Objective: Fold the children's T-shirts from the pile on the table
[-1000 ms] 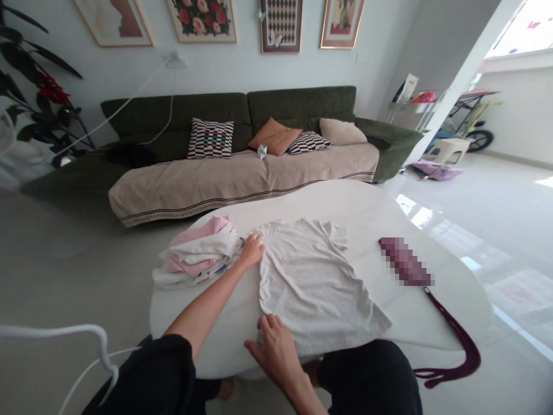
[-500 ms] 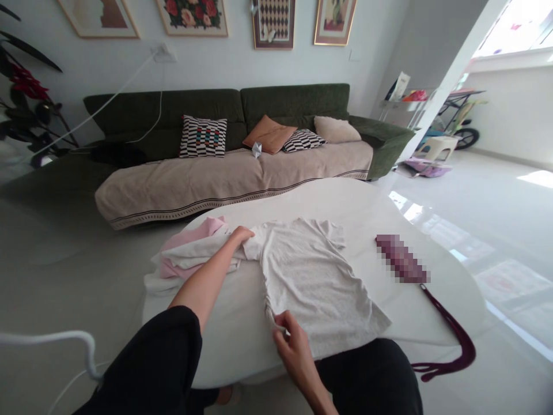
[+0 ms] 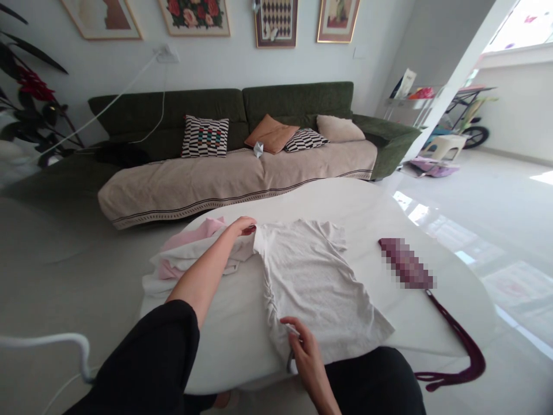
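A person's hands worked well apart over a pale T-shirt (image 3: 315, 282) spread on a white table (image 3: 341, 199), the right hand (image 3: 298, 337) pinching cloth near its bottom left corner. The left hand (image 3: 246, 226) reached the sleeve at the far left, its grip too hidden to tell, beside a pile of pink and white clothes (image 3: 190, 245), with a dark red strap (image 3: 458, 331) at right.

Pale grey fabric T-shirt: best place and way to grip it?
Probably pinch the T-shirt by its left sleeve and near-left hem corner, coming from the left: its body lies spread on the curved white table, and that side is gathered into raised folds, while the flatter middle offers no edge.
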`<state>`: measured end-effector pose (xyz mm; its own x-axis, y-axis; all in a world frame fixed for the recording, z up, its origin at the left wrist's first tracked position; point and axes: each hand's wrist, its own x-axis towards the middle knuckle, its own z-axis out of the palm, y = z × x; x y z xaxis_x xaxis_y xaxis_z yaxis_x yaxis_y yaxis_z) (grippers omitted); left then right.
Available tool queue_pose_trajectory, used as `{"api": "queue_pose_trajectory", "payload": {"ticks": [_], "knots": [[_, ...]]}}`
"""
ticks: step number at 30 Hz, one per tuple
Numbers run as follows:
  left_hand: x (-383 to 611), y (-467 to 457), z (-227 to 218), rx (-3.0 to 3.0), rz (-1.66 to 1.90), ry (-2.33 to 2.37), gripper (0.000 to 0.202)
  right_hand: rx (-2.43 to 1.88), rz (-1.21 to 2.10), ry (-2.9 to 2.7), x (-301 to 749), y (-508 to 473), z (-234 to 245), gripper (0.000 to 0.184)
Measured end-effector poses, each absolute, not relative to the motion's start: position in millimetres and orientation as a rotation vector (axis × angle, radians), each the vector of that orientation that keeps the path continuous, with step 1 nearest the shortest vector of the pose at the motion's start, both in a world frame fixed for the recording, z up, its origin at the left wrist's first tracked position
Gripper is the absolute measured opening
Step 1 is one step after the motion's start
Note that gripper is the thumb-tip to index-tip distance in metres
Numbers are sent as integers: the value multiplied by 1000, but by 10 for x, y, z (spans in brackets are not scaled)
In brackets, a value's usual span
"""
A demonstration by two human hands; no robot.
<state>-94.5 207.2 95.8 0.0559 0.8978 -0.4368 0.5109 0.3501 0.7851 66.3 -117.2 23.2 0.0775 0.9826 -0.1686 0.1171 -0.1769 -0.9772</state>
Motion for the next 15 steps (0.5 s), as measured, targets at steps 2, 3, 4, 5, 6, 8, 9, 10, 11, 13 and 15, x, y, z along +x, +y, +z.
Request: {"api": "queue_pose_trajectory", "payload": {"ticks": [2,3,4,5,6,8,9,10,11,13,15], "knots": [[-750,2096,891,1337,524,1555,31,-1487,1237,-1123,728,-1184,179,35],[-640,2103,849,1366,544,1538,31,-1499,1242,-1107,761,-1194,160,35],[-531,2105,802,1396,568,1519,31,-1513,1235,-1102,791,-1206,148,35],[-429,2101,755,1430,595,1504,31,-1529,1208,-1112,818,-1220,141,34],[-343,2091,709,1468,625,1494,31,-1552,1160,-1138,840,-1234,141,33],[-234,2054,628,1557,697,1488,30,-1611,1013,-1233,872,-1262,152,32],[-216,2026,598,1609,739,1492,30,-1647,936,-1291,882,-1274,160,34],[-220,1991,573,1663,783,1498,30,-1689,877,-1352,890,-1284,168,36],[-240,1944,554,1720,825,1502,31,-1731,842,-1413,894,-1292,175,37],[-301,1805,525,1840,884,1487,32,-1802,821,-1532,890,-1298,180,36],[-348,1578,492,1960,896,1434,31,-1841,820,-1614,871,-1300,167,36]]}}
